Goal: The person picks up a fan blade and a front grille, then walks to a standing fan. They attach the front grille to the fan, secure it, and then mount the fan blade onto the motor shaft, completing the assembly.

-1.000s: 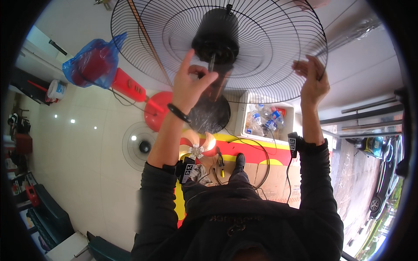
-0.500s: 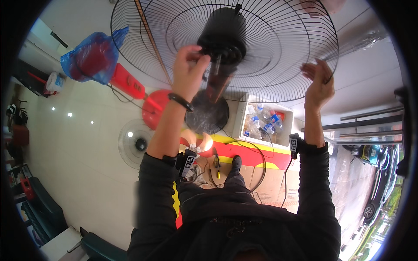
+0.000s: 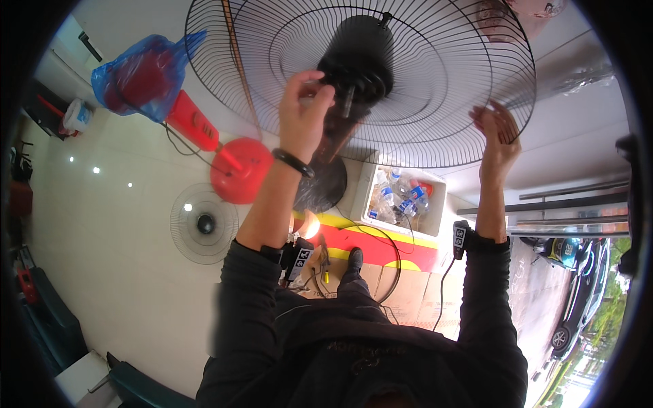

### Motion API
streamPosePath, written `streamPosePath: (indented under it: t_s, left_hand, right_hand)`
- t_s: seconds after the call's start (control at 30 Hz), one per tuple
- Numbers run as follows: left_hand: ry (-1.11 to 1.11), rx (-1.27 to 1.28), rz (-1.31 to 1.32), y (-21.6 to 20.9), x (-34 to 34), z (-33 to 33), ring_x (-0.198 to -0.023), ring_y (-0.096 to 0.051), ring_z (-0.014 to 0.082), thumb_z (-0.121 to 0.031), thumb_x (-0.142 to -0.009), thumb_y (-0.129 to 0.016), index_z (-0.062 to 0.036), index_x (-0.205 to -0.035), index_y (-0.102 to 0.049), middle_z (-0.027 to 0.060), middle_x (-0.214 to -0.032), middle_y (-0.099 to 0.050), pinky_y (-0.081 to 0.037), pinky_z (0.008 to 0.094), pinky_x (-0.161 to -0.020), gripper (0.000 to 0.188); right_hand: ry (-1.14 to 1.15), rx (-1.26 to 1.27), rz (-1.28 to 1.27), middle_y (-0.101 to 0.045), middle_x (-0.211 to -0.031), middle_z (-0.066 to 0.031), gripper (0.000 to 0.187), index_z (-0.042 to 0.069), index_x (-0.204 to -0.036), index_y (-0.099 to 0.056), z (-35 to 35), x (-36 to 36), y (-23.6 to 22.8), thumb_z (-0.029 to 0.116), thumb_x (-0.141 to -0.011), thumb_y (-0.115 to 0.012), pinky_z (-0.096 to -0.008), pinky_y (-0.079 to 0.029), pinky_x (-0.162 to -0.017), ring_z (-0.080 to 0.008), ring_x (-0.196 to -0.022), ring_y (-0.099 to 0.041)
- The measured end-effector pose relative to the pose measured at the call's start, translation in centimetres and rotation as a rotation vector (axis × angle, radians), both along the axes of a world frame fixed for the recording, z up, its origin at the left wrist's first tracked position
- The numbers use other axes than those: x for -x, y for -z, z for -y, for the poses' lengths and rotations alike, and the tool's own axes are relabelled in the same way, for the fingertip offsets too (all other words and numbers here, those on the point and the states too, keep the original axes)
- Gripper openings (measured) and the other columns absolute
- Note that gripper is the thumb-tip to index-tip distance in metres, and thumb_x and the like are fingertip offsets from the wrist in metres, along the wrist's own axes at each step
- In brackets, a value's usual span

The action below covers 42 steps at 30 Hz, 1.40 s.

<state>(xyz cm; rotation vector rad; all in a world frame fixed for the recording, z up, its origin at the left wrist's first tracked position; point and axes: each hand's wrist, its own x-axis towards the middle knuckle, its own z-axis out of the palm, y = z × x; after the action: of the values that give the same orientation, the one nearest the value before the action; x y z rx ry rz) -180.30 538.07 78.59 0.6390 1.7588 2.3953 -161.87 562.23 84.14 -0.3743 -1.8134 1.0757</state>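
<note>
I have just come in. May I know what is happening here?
A person is busy with a black fan motor, which sits at the middle of a round wire guard. The left hand is beside the bare shaft, and the right hand is at the guard's right rim. I cannot tell whether either one grips anything. Another round guard lies on the floor to the left.

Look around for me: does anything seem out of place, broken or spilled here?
The black fan has a bare shaft with no blades on it, and a round wire grille lies loose on the floor at left. That looks odd, though it may simply be taken apart. I see no spill or clear breakage.
</note>
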Motion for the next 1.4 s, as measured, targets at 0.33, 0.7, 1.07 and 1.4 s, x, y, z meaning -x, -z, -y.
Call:
streamPosePath:
  t_s: [0.33,0.7,1.07,1.4]
  left_hand:
    - [-0.03,-0.027,0.064,1.5,0.7,0.6,-0.072,-0.061,0.0045,-0.015,-0.083,-0.066,-0.0096,-0.109,-0.058,0.0008,-0.086,-0.067,-0.034,0.0157,-0.045,0.028]
    - [-0.079,-0.134,0.237,4.1,1.5,2.9,-0.073,-0.06,0.0129,-0.009,-0.079,-0.07,-0.001,-0.111,-0.049,0.0083,-0.091,-0.059,-0.048,0.0237,-0.067,0.039]
    - [-0.082,-0.051,0.222,5.3,1.8,3.5,-0.073,-0.063,0.0087,-0.019,-0.083,-0.067,-0.007,-0.109,-0.045,0.0042,-0.089,-0.068,-0.035,0.0181,-0.047,0.037]
    - [-0.087,-0.104,0.177,2.2,2.3,3.4,-0.072,-0.063,0.0131,-0.01,-0.078,-0.07,-0.0014,-0.11,-0.052,0.0081,-0.085,-0.063,-0.049,0.0227,-0.065,0.038]
  right_hand:
    - [0.041,0.216,-0.008,-0.068,-0.087,-0.0196,0.017,-0.007,-0.104,-0.059,1.2,0.6,-1.0,-0.002,-0.088,-0.058,-0.0298,-0.058,-0.066,-0.0251,-0.076,-0.07]
    - [0.119,-0.024,-0.058,-0.068,-0.085,-0.0156,0.018,-0.01,-0.099,-0.063,2.1,1.3,-4.3,-0.003,-0.083,-0.066,-0.0309,-0.061,-0.064,-0.0223,-0.07,-0.069]
    - [0.139,-0.097,-0.033,-0.069,-0.084,-0.0146,0.018,-0.009,-0.098,-0.064,2.7,2.3,-4.6,0.001,-0.083,-0.067,-0.0291,-0.059,-0.064,-0.0198,-0.07,-0.068]
    - [0.147,0.038,-0.027,-0.069,-0.086,-0.021,0.018,-0.005,-0.107,-0.058,2.7,1.2,-6.1,0.005,-0.091,-0.057,-0.0295,-0.059,-0.065,-0.026,-0.075,-0.07]
